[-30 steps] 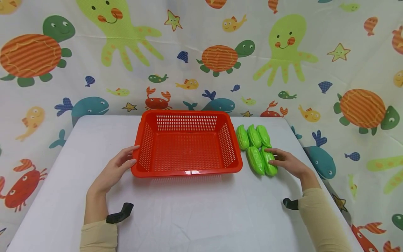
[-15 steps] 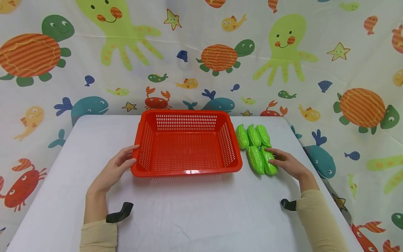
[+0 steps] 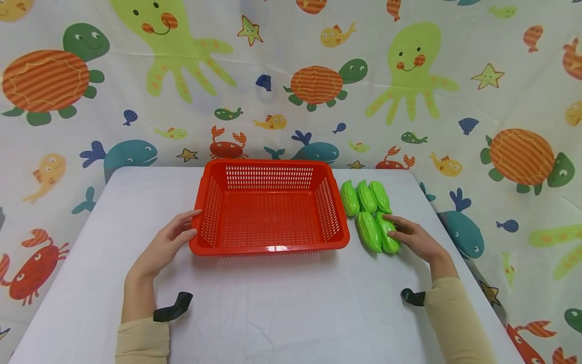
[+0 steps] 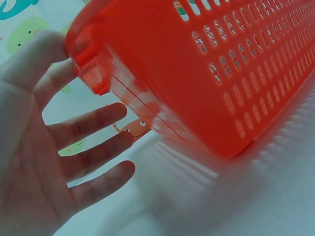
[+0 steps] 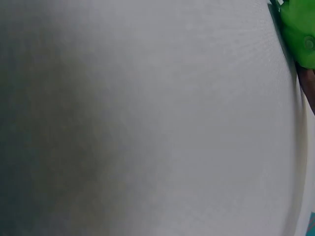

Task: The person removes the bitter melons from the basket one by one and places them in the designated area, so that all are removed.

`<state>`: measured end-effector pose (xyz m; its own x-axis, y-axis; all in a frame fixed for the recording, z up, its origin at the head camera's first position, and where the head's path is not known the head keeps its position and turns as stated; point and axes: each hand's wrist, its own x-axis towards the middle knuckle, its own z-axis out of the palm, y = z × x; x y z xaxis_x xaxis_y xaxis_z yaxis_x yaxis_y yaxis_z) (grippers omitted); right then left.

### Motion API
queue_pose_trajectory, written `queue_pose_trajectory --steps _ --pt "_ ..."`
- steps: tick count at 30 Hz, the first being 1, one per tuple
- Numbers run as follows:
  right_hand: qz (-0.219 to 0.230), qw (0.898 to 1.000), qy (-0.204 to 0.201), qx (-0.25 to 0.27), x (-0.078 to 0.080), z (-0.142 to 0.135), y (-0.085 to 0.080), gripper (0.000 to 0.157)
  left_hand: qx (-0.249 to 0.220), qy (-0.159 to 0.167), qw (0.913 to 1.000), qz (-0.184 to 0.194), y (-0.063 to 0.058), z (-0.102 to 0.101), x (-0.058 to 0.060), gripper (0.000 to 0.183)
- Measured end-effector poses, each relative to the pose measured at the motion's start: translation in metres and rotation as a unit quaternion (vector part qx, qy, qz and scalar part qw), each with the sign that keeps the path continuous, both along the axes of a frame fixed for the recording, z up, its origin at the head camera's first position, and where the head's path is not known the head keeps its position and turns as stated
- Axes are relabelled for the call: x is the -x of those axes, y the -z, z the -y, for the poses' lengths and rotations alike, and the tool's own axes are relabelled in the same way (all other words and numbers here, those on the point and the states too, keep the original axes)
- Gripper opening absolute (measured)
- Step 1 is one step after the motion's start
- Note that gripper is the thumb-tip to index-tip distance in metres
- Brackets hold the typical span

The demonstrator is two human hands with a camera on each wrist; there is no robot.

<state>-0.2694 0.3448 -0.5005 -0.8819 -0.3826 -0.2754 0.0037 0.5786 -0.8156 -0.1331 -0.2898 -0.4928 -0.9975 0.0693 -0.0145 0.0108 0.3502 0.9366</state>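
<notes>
A red plastic basket (image 3: 268,217) with slotted walls stands on the white table. At its left rim is my left hand (image 3: 159,247); thumb and forefinger touch the rim, and in the left wrist view the other fingers (image 4: 98,194) are spread beside the basket wall (image 4: 162,83). Right of the basket lie several glossy green, ridged, vegetable-shaped pieces (image 3: 350,198) in two rows. My right hand (image 3: 420,240) rests its fingertips on the front-row right green piece (image 3: 385,233). In the right wrist view only part of a green piece (image 5: 299,29) and a dark bit of finger show at the edge.
The white table (image 3: 282,313) runs back to a hanging cloth (image 3: 282,45) printed with sea animals. Its right edge lies close to my right forearm. A black strap (image 3: 173,308) sits on the left wrist, another black strap (image 3: 413,297) on the right.
My right forearm and sleeve have shifted slightly left, while the fingertips stay on the same green piece. The left hand, basket and green pieces keep their places.
</notes>
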Motion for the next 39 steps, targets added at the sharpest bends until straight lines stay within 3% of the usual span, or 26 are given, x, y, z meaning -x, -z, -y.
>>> queue_pose_trajectory --steps 25,39 --pt "0.003 1.000 0.004 0.006 0.0005 -0.0023 0.0005 0.058 0.001 0.002 1.0000 -0.002 0.0009 0.0009 0.0010 0.057" --pt "-0.020 1.000 0.006 0.013 -0.0019 -0.0069 -0.0031 0.057 0.004 0.000 1.0000 -0.001 -0.0011 -0.0002 0.0005 0.057"
